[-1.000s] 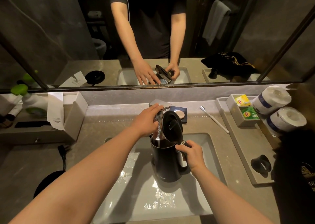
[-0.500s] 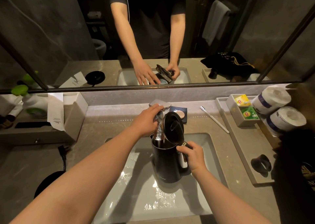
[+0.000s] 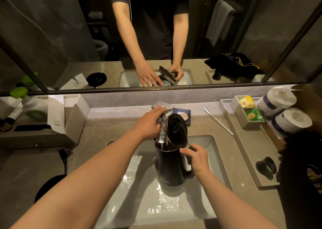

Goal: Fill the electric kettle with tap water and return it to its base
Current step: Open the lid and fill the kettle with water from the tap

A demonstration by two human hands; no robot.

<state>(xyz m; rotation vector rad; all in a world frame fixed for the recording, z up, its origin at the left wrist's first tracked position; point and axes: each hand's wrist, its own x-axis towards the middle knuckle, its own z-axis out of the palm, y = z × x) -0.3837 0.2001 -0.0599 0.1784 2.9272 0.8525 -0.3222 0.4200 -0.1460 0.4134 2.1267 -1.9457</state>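
Note:
A black electric kettle (image 3: 171,166) stands upright over the white sink basin (image 3: 135,200), its lid (image 3: 176,129) flipped up. My right hand (image 3: 196,157) grips the kettle's handle. Water (image 3: 161,132) streams from the chrome tap (image 3: 163,107) into the kettle's open mouth. My left hand (image 3: 149,122) rests on the tap's lever, fingers laid over it. The kettle's round black base (image 3: 48,187) lies on the counter at the lower left, with its cord running up behind.
A grey tray (image 3: 247,160) on the right holds tea bag boxes (image 3: 247,102), two paper rolls (image 3: 285,110) and a black ring-shaped object (image 3: 265,166). A toothbrush (image 3: 218,121) and soap dish (image 3: 183,116) lie behind the sink. An organiser with bottles stands at left (image 3: 34,124).
Almost nothing differs: water keeps running into the kettle, and both hands stay where they were.

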